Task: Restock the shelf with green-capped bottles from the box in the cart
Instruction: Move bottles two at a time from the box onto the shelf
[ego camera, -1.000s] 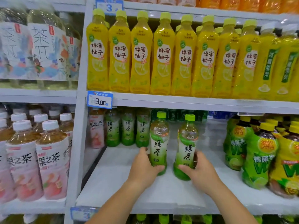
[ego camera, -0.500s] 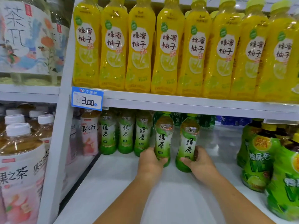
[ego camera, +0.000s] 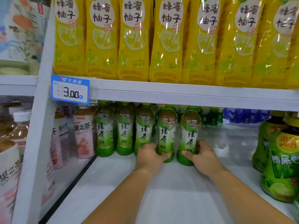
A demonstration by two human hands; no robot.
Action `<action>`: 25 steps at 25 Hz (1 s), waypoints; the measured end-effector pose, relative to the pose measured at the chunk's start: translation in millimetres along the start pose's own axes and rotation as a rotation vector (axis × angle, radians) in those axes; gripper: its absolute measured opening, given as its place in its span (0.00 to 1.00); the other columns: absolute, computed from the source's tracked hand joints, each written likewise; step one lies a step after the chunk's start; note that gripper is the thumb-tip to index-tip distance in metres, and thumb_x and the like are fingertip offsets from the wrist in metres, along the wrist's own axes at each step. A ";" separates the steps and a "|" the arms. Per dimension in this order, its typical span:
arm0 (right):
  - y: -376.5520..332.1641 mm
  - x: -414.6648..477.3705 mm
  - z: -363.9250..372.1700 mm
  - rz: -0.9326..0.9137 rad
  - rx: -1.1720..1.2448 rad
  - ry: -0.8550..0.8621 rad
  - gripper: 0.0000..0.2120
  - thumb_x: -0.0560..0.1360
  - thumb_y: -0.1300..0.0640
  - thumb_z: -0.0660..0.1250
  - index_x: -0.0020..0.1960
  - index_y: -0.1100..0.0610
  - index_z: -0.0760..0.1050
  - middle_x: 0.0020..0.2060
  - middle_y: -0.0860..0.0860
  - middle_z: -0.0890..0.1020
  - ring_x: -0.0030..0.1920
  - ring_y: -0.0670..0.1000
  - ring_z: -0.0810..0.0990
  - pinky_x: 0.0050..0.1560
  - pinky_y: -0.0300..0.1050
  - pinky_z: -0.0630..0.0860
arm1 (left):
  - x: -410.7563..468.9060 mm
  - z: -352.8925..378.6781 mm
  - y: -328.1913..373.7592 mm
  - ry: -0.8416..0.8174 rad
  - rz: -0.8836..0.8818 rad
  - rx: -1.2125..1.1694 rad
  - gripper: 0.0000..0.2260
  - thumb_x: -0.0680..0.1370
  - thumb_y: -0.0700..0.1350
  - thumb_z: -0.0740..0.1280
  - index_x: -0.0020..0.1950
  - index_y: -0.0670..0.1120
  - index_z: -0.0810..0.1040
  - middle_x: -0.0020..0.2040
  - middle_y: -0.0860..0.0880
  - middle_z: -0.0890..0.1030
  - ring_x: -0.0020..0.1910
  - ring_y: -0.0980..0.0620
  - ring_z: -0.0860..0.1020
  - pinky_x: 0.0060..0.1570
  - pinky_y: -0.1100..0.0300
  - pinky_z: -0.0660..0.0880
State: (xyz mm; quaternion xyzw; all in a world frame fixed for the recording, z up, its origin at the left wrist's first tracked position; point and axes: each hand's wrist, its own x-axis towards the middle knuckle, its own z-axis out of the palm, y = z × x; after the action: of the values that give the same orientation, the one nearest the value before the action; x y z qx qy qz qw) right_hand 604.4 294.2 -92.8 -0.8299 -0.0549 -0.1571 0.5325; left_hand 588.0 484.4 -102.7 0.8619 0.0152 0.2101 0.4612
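The white shelf [ego camera: 161, 199] runs from the near edge back to a far row of drinks. On the board above it stands a line of yellow bottles [ego camera: 166, 46], their tops cut off by the frame. At the right, lime-drink bottles [ego camera: 281, 159] crowd the near side, blurred and partly out of view.

Two green tea bottles stand upright on the shelf toward the far middle, with long axes vertical, caps up and labels facing near. They are the left bottle [ego camera: 166, 131] and the right bottle [ego camera: 191, 135], just beside each other. Each has a clear shoulder showing amber tea, a white-to-green label with dark characters, and a green base. Their caps are mostly hidden behind the edge of the board above.

The left hand [ego camera: 150, 156] wraps the lower part of the left bottle. The right hand [ego camera: 203, 156] curls round the base of the right bottle. To their left, three matching bottles [ego camera: 124, 131] stand in a row. A blue price tag [ego camera: 70, 89] reads 3.00.
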 end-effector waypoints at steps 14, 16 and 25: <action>21.8 5.7 22.1 -0.152 -0.135 -0.011 0.19 0.79 0.49 0.67 0.68 0.48 0.70 0.53 0.43 0.80 0.56 0.48 0.78 0.57 0.43 0.73 | -0.9 8.5 25.3 0.052 0.069 0.484 0.16 0.77 0.58 0.69 0.50 0.45 0.79 0.49 0.46 0.83 0.50 0.45 0.82 0.46 0.57 0.76; 20.8 7.2 19.6 -0.105 -0.126 -0.086 0.17 0.80 0.49 0.65 0.68 0.46 0.70 0.55 0.43 0.79 0.57 0.48 0.77 0.58 0.43 0.73 | -0.3 5.9 27.5 0.027 0.076 0.530 0.15 0.79 0.56 0.68 0.51 0.44 0.79 0.50 0.45 0.83 0.51 0.44 0.82 0.46 0.57 0.76; 19.9 12.8 23.6 -0.037 -0.057 -0.024 0.12 0.74 0.52 0.74 0.55 0.45 0.76 0.43 0.36 0.79 0.43 0.31 0.76 0.36 0.23 0.70 | 2.8 0.7 14.7 0.045 0.096 0.557 0.17 0.78 0.58 0.69 0.54 0.45 0.79 0.53 0.46 0.82 0.53 0.44 0.81 0.48 0.56 0.77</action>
State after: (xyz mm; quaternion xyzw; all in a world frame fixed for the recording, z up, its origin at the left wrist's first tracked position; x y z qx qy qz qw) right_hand 626.4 306.0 -115.0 -0.8454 -0.0721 -0.1587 0.5048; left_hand 588.4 476.1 -90.3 0.9503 0.0414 0.2385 0.1958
